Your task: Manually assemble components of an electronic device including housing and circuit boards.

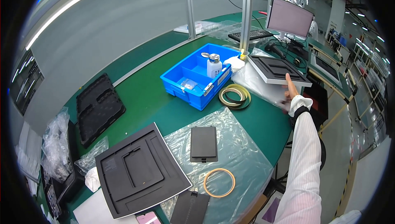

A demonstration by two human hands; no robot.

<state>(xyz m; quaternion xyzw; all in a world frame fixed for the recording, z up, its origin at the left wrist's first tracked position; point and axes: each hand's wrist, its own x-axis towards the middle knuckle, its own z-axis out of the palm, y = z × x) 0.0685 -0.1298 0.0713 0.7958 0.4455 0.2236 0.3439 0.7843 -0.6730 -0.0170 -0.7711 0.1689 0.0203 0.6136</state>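
Note:
My right hand [291,90] reaches out to the far right, its thumb over the front edge of a black panel with a pale rim [279,68] and the other fingers lower down, blurred. The panel lies partly over clear plastic wrap [257,85] by the table edge. My left hand is out of view. Nearer, a similar black panel with a recessed rectangle [138,164] rests at the lower left. On a clear plastic bag [242,154] beside it lie a small black cover [203,142], a tan tape ring [206,189] and another black cover [190,208].
A blue divided bin [181,91] holds a white pump bottle [213,67]. Tape rolls [247,100] lie beside it. A black molded tray [98,107] and bagged parts [57,146] occupy the left. Behind are a monitor [290,17], a keyboard [253,35] and a metal post [246,18].

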